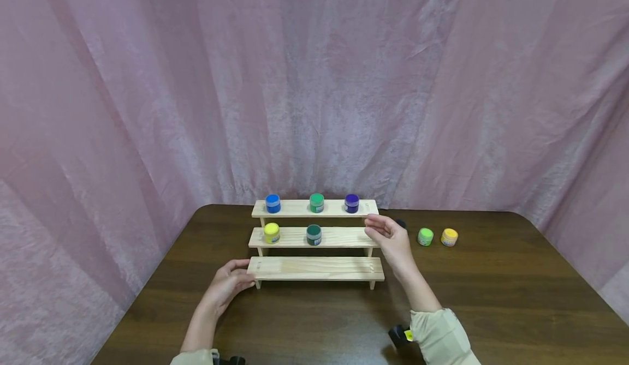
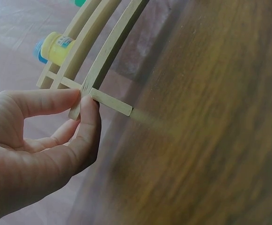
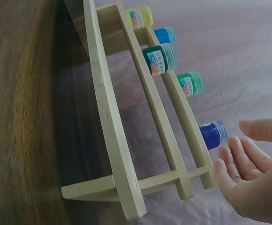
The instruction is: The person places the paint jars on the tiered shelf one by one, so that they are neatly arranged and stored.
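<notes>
Pink drapes [image 1: 344, 81] fill the background, dropping behind a dark wooden table [image 1: 516, 288], and centre stage, hub of our clock, stands the three-tier wooden rack [image 1: 341, 238]! Round the dial we go: on its top shelf [image 1: 294, 208] sit a blue jar [image 1: 272, 203] at ten o'clock, a green jar [image 1: 316, 203] at twelve and a purple jar [image 1: 351, 203] between one and two; on the middle shelf [image 1: 294, 238], a yellow jar [image 1: 272, 233] just past nine and a dark green jar [image 1: 314, 235] right by the hub. At eight o'clock the left hand [image 1: 227, 287] has the end of the lowest shelf [image 1: 314, 268] pinched between thumb and fingers, nice and firm by the look of it. Over at three, the right hand [image 1: 393, 245] hovers, thumb parted from gently bent fingers, nothing between them, fingertips near the purple jar but apart from it. Something dark [image 1: 401, 224] peeks out behind that hand; can't tell what. Further out at three wait a light green jar [image 1: 425, 237] and an orange-yellow jar [image 1: 449, 238], on the table. My read: it's the shelf-filling step, five jars up, one hand steadying, the other between jars. Next seems to call for that free right hand to swing outward and pinch a loose jar by its sides, while the left guards against the rack sliding.
</notes>
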A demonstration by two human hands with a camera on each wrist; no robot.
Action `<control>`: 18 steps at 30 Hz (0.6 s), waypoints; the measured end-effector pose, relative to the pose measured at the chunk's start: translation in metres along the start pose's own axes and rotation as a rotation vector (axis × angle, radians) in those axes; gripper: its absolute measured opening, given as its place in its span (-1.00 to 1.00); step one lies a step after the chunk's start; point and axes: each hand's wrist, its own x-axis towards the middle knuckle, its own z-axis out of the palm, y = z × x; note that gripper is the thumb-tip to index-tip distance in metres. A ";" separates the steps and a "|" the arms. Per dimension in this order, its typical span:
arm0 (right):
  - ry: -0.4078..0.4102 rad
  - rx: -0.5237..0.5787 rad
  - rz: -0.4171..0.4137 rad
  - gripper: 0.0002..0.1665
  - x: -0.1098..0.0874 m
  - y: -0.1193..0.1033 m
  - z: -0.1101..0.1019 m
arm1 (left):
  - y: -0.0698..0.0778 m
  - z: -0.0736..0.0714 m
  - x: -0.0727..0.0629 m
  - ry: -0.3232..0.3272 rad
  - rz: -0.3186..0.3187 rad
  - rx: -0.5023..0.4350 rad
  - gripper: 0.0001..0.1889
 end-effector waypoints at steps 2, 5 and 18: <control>0.012 0.001 -0.001 -0.55 0.000 0.001 -0.002 | 0.000 0.000 0.000 -0.002 0.003 0.001 -0.46; 0.025 -0.002 0.004 -0.55 0.001 0.002 -0.005 | 0.001 0.000 0.000 -0.001 0.004 0.002 -0.45; 0.066 -0.015 0.062 -0.54 0.010 0.005 -0.021 | 0.001 -0.001 0.000 0.000 -0.011 0.001 -0.43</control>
